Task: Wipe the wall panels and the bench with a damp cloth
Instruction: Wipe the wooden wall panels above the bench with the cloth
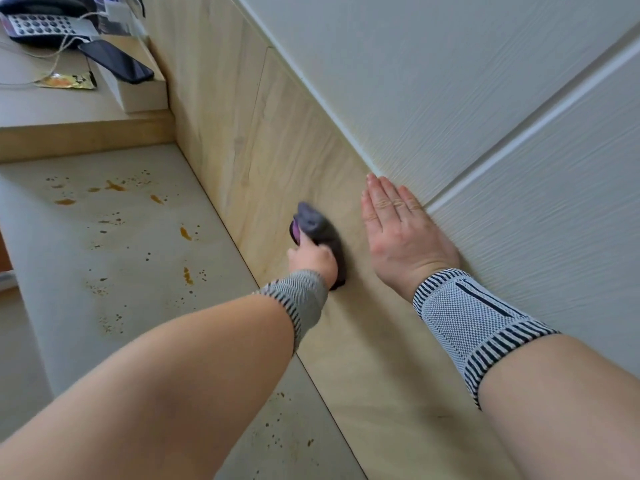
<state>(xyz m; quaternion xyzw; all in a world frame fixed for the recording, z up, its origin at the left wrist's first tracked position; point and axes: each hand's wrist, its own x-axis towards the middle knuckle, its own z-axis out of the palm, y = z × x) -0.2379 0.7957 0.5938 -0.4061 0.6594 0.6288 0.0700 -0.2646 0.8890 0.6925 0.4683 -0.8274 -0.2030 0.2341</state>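
The pale wood-grain wall panel [277,140] is being wiped just above the grey, orange-spattered counter [114,244]. The right hand [398,233] lies flat and open on that panel, beside the left hand [311,259], whose grip holds the bunched grey-purple cloth [317,233] against it. Next, I'd judge, the cloth must drop to the counter's stains.

We pressed a bunched dark cloth [318,237] against the wooden wall panel [277,133] with our left hand [311,259], just above the counter [114,244]. Our right hand [401,233] lay flat, fingers straight, on the wall to its right. Orange-brown stains [185,233] spotted the counter; a phone [116,60] and a desk telephone [38,22] sat far left.
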